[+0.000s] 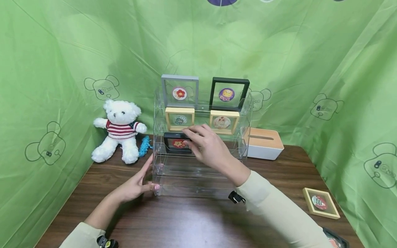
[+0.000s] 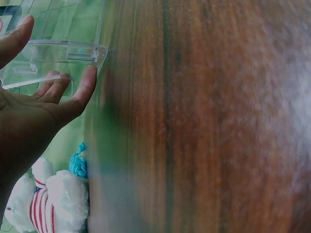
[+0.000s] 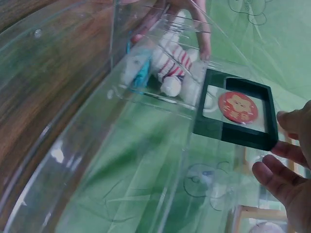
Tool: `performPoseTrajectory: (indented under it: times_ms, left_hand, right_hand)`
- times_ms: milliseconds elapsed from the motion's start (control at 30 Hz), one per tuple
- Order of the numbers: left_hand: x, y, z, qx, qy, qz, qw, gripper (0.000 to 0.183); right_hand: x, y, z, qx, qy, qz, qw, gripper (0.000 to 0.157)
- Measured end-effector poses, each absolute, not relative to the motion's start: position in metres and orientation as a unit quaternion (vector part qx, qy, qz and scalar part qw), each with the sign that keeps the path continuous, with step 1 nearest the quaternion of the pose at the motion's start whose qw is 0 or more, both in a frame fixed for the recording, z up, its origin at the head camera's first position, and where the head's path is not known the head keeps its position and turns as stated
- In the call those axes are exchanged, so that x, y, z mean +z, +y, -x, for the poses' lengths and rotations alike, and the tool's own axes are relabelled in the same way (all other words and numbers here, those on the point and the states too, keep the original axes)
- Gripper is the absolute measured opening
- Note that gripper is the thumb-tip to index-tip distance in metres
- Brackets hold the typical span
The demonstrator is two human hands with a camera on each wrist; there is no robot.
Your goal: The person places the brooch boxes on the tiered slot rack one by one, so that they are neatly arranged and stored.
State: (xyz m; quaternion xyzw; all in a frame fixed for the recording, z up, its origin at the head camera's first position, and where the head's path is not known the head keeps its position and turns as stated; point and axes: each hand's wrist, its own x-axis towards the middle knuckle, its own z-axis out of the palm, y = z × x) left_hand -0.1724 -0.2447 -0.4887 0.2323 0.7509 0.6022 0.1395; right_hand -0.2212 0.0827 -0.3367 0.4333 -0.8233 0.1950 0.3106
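A clear tiered display stand (image 1: 198, 188) stands upright on the table. At its third tier, my right hand (image 1: 212, 146) holds a small black picture frame (image 1: 177, 143) by the top right corner, thumb and finger at the edge. The frame bears a red flower-shaped badge (image 3: 238, 108). Spread fingers of my left hand (image 1: 131, 186) lie along the stand's lower left side, with the thumb at its front corner; the left wrist view shows this hand (image 2: 43, 104) beside the clear panel. Higher tiers carry a grey frame (image 1: 164, 91), a larger black frame (image 1: 214, 94) and two wooden frames.
A white teddy bear (image 1: 121, 132) and blue cord (image 1: 144, 146) sit left of the stand. Behind right is a tissue box (image 1: 265, 143). A wooden frame (image 1: 321, 203) and a partly visible dark frame (image 1: 336, 238) lie at the right. Green cloth surrounds the table.
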Motion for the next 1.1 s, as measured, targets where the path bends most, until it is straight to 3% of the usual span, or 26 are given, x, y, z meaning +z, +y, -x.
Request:
performPoseTrajectory:
  times_ms: [667,967,1100]
  left_hand:
    - [-0.490,-0.244,0.172,0.612,0.740,-0.235,0.148,0.125]
    - [-0.492,-0.245,0.172,0.620,0.731,-0.238,0.154,0.126]
    - [-0.491,-0.244,0.172,0.619,0.732,-0.243,0.151,0.125]
  right_hand:
    - [-0.307,0.168,0.213,0.235,-0.801,-0.430,0.343,0.046]
    - [-0.300,0.222,0.206,0.224,-0.803,-0.406,0.374,0.039]
    - [-0.299,0.248,0.205,0.226,-0.800,-0.395,0.391,0.049]
